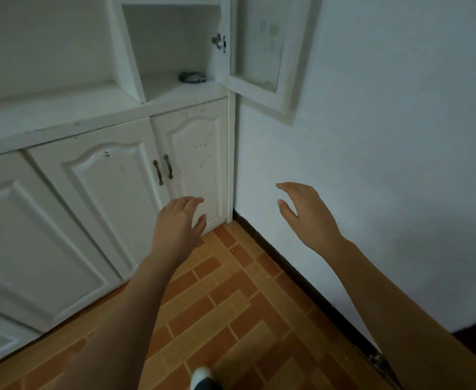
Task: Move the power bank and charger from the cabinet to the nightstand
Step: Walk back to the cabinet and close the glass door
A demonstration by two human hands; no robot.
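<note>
A small dark object (192, 77), flat and blurred, lies on the floor of the open upper compartment of the white cabinet (175, 91); I cannot tell whether it is the power bank or the charger. The compartment's glass door (262, 52) is swung open to the right. My left hand (179, 220) hovers in front of the lower cabinet doors, fingers apart and empty. My right hand (304, 209) is raised near the white wall, fingers spread, holding nothing. Both hands are well below the compartment. No nightstand is in view.
Two lower cabinet doors with dark handles (163, 168) are closed. A white wall (386, 136) with a dark baseboard runs along the right. The floor (231, 305) is orange brick-pattern tile. A shoe tip (201, 377) shows at the bottom.
</note>
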